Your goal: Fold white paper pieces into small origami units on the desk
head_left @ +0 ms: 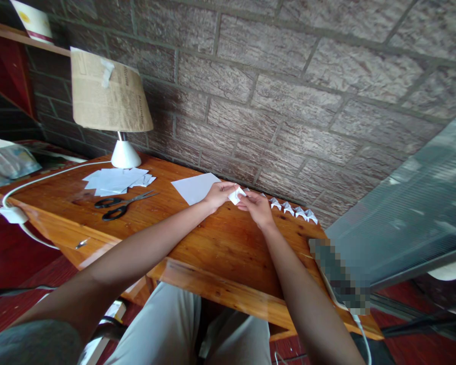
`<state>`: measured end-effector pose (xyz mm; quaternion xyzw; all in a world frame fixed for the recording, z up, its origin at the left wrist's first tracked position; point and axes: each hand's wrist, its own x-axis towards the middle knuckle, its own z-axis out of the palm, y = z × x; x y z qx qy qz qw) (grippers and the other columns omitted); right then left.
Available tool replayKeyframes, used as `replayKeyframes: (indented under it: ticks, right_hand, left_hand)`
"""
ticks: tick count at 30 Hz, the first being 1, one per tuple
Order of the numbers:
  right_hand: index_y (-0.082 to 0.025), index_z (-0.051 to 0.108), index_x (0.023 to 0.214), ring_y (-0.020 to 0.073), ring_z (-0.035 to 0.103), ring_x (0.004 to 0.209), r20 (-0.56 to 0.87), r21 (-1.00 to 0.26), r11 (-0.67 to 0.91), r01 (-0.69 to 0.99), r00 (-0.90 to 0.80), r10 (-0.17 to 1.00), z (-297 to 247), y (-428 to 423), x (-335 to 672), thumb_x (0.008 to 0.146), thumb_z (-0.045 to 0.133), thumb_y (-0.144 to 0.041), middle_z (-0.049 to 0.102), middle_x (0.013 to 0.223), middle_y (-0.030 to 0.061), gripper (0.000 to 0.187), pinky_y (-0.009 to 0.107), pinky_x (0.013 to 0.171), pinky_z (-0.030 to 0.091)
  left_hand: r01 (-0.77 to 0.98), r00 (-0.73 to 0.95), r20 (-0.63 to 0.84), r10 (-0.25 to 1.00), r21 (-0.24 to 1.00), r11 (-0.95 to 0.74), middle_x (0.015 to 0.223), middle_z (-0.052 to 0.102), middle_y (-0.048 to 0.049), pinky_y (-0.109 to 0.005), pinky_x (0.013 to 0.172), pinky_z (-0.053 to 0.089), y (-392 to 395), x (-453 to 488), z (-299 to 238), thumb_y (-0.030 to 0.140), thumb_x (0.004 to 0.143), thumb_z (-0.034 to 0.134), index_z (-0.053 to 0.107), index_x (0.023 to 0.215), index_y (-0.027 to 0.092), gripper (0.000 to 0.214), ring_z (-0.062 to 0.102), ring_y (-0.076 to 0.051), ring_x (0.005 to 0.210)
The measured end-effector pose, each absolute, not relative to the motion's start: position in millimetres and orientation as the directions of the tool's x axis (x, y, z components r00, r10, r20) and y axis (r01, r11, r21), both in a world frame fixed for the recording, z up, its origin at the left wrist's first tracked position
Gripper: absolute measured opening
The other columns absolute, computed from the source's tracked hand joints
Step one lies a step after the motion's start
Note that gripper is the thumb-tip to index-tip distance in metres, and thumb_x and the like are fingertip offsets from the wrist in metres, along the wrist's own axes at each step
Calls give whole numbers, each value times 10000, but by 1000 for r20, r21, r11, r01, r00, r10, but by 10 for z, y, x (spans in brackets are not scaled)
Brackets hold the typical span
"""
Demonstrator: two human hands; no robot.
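Note:
Between my two hands, a small folded piece of white paper is held above the wooden desk. My left hand pinches its left side, and my right hand grips its right side with thumb and fingers. Behind and left of my left hand lies a flat white sheet of paper. A row of small folded paper pieces with pointed tops stands along the wall, right of my right hand; the row's left end is partly hidden behind that hand.
Black-handled scissors rest on the desk, in front of a pile of cut white papers. A lamp with a paper-covered shade stands behind the pile. A blurred-out device with a white cable lies at the right edge.

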<state>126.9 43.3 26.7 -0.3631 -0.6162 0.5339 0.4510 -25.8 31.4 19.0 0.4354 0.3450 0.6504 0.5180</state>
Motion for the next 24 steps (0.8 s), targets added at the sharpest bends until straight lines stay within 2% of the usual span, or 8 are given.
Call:
replayKeyframes:
  ticks: [6,24]
  right_hand:
    - [-206,735,871,160,710,658,192,-980,196,-24,-349,917,281,451,1296,616,815,-462,743,743,12,371,332,697,627]
    - [-178,726,912,152,711,674,190,-981,192,-35,-405,894,257,487,1281,626,803,-494,751,804,28,433,305,729,622]
  left_hand:
    - [-381,-3,209,978,904,-194,784,705,-60,-318,723,498,284,-295,219,375,549,857,733,828,128,392,630,-164,712]
    - [-348,-43,234,971,908,-234,693,676,-28,-272,632,449,256,-287,247,383,543,848,714,764,119,370,582,-133,620]
